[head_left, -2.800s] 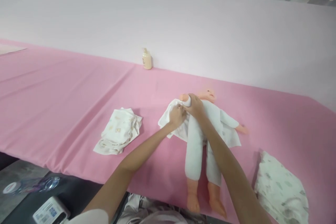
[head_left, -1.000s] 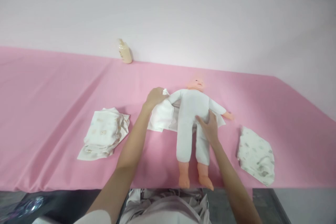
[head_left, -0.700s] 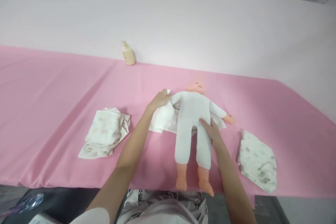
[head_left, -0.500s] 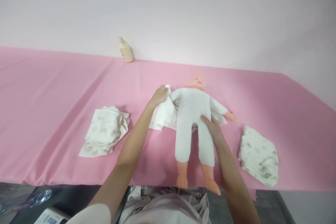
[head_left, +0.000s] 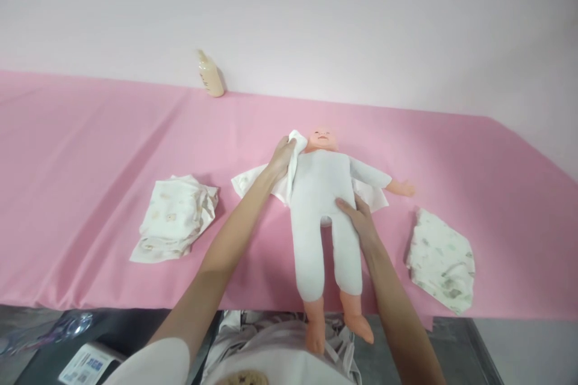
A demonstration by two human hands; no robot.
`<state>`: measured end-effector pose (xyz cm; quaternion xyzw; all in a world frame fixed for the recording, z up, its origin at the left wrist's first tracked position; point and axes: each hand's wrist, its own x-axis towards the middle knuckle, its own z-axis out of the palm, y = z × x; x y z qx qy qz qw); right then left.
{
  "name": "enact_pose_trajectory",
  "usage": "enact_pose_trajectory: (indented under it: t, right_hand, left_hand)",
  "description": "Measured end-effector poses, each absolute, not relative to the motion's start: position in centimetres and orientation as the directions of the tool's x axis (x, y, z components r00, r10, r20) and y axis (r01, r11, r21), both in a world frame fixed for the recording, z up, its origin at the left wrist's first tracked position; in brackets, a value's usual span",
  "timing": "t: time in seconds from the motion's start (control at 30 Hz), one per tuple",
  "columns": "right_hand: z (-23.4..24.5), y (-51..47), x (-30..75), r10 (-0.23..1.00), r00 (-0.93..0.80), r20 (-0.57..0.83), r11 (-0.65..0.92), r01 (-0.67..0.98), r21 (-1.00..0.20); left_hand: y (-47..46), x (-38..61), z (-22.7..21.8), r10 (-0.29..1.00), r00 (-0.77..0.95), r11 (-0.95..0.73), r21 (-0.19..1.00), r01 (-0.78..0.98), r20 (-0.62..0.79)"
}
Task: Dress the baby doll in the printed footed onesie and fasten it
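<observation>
A baby doll (head_left: 321, 192) with a white cloth body lies on its back, its feet reaching past the table's front edge. My left hand (head_left: 282, 155) is closed on a bunched part of a white baby shirt (head_left: 296, 143) beside the doll's shoulder and head. The doll's arm on that side is hidden by the cloth and my hand. More of the shirt spreads out under the doll on both sides. My right hand (head_left: 360, 216) grips the doll at its hip, thumb on top and fingers around the side. The doll's other arm stretches out bare-handed to the right.
Folded printed cloths (head_left: 174, 216) lie to the left, and another folded cloth (head_left: 442, 261) with a leafy print lies to the right. A cream pump bottle (head_left: 210, 75) stands at the back against the wall. Pink cloth (head_left: 90, 192) covers the table.
My left hand has moved up and slightly right with the shirt, close to the doll's head. The doll has shifted a little left and its face shows more. My right hand keeps its hold.
</observation>
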<state>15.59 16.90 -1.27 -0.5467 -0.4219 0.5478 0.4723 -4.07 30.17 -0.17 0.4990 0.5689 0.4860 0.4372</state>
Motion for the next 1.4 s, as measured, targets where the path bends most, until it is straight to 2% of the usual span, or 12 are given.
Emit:
enact_pose_trajectory:
  t: [0.13,0.27,0.33,0.4,0.5,0.57,0.67,0.83,0.97,1.1,1.23,1.4]
  right_hand:
    - [-1.2,16.6,15.4,0.982,-0.022,-0.186,-0.187,-0.102,-0.977]
    - [-2.1,17.0,15.3,0.977,0.029,-0.213,-0.210,-0.079,-0.975]
    - [-2.6,17.2,15.2,0.972,0.057,-0.229,-0.222,-0.106,-0.969]
    - [-2.9,17.3,15.1,0.970,0.047,-0.237,-0.228,-0.147,-0.962]
    - [-2.9,17.2,14.9,0.972,0.015,-0.234,-0.228,-0.172,-0.958]
    - [-2.7,17.1,14.8,0.978,0.011,-0.210,-0.205,-0.164,-0.965]
    - [-2.5,17.1,14.6,0.985,0.013,-0.172,-0.168,-0.146,-0.975]
    - [-2.8,17.4,14.6,0.982,0.035,-0.185,-0.181,-0.100,-0.978]
    - [-3.7,17.8,15.0,0.982,0.117,-0.151,-0.151,-0.013,-0.988]
    - [-4.8,19.5,16.0,0.978,0.203,0.044,-0.009,0.254,-0.967]
    - [-4.6,22.7,17.2,0.947,0.146,0.288,0.140,0.617,-0.774]
    - [-3.2,25.2,17.3,0.957,0.142,0.254,-0.006,0.883,-0.469]
  left_hand:
    - [30.8,-4.4,-0.5,0.992,-0.125,0.021,1.000,0.009,-0.020]
    - [29.3,-3.4,0.9,0.998,-0.017,-0.046,0.947,0.319,0.055]
    - [27.5,-2.2,2.2,0.986,0.122,-0.164,0.787,0.595,0.113]
    - [25.1,-1.0,3.7,0.964,0.236,-0.267,0.482,0.835,0.126]
    - [22.0,0.0,5.7,0.957,0.276,-0.284,0.098,0.954,0.087]
    - [20.9,-0.2,6.8,0.971,0.225,-0.227,0.019,0.974,0.078]
    - [20.2,-1.2,8.1,0.968,0.244,-0.250,0.175,0.952,0.052]
    - [20.6,-0.7,6.9,0.774,0.626,-0.547,0.603,0.581,0.100]
    - [22.0,1.4,3.3,0.660,0.682,-0.738,0.441,0.510,0.315]
    - [23.2,2.5,0.4,0.601,0.726,-0.798,0.205,0.566,0.335]
    - [23.4,2.5,-0.1,0.629,0.695,-0.771,0.163,0.616,0.348]
    - [23.4,2.4,0.3,0.657,0.675,-0.748,0.177,0.640,0.336]
